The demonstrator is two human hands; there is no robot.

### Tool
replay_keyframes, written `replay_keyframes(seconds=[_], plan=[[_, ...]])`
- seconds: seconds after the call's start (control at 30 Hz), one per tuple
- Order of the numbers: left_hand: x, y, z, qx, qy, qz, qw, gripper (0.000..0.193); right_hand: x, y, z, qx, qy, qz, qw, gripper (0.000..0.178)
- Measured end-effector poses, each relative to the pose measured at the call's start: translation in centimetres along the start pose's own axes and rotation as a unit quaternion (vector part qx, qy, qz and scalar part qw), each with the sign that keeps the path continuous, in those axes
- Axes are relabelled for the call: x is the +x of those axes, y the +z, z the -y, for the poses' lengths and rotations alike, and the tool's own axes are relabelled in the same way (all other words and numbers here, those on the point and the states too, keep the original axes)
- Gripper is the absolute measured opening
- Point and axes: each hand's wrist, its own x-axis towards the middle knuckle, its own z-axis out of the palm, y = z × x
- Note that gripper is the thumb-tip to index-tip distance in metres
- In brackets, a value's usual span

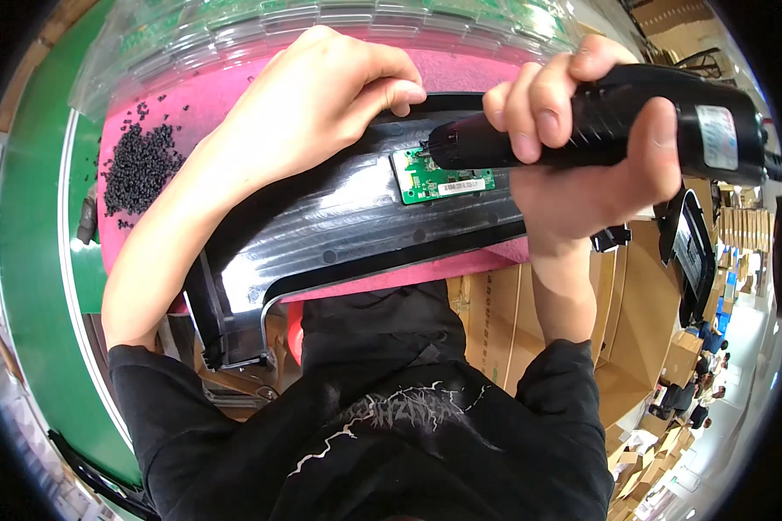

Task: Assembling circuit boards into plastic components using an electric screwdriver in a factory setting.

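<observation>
My right hand point(582, 130) is wrapped round a black electric screwdriver point(617, 113), held nearly level with its nose pointing left. The nose sits over the upper edge of a green circuit board point(430, 187) with a white label; whether its bit touches a screw is hidden. The board rests on a long, glossy black plastic panel point(321, 226). Above the panel's far edge, my left hand point(343, 91) has its fingers curled in and thumb against them. What that hand holds, if anything, cannot be made out.
A heap of small black screws point(143, 165) lies at the left on the pink mat point(208, 87). Clear plastic trays point(321, 26) line the back of the green table point(26, 243). Cardboard boxes point(643, 321) and another black plastic part point(691, 252) stand at the right.
</observation>
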Motion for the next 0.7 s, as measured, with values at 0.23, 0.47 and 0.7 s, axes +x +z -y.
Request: replay_keyframes(seconds=[0.23,0.47,0.7], plan=[[0.0,-0.2,-0.7,0.062,-0.053,-0.008,0.997,0.025,0.2,0.2,-1.3,-0.049,0.041,-0.024,0.998,0.047],[0.0,0.5,0.9,0.038,0.01,-0.072,0.997,0.016,-0.3,3.4,-2.2,-0.037,0.112,-0.031,0.993,0.048],[-0.1,-0.1,0.2,0.026,-0.044,0.037,0.998,0.013,1.1,1.0,-1.7,-0.082,0.07,0.054,0.993,0.053]])
